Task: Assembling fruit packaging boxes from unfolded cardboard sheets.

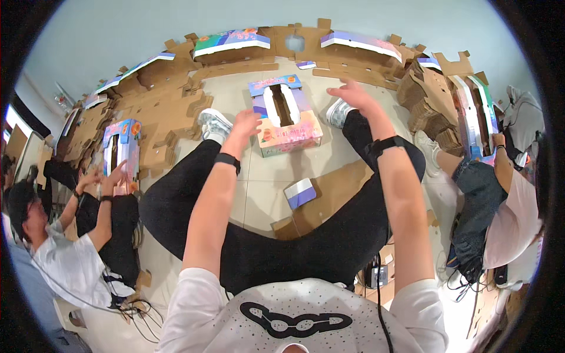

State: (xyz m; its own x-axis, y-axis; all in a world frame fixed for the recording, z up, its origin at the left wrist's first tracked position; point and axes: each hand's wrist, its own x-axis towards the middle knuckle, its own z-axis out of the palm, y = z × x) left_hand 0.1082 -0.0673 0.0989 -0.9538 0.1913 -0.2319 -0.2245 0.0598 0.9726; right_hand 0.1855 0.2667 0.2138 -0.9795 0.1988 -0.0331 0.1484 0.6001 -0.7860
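Observation:
A colourful printed carton (306,133) stands on the floor between my feet. Its top has a long white-edged opening, with brown card showing inside. My left hand (245,125) is just beside the carton's left side, fingers apart and slightly bent towards it; whether they touch it I cannot tell. Raised off to the carton's right, my right hand (355,96) has its fingers stretched out and holds nothing. Closer to me, a small white and purple card piece (300,193) lies on the floor beside a brown cardboard sheet (338,197).
Stacks of brown cardboard (150,97) line the wall, with printed carton pieces (232,42) on top. Another pile (429,100) stands at right. Co-workers sit on both sides, each at a similar carton (122,147). Cables (138,312) lie at lower left.

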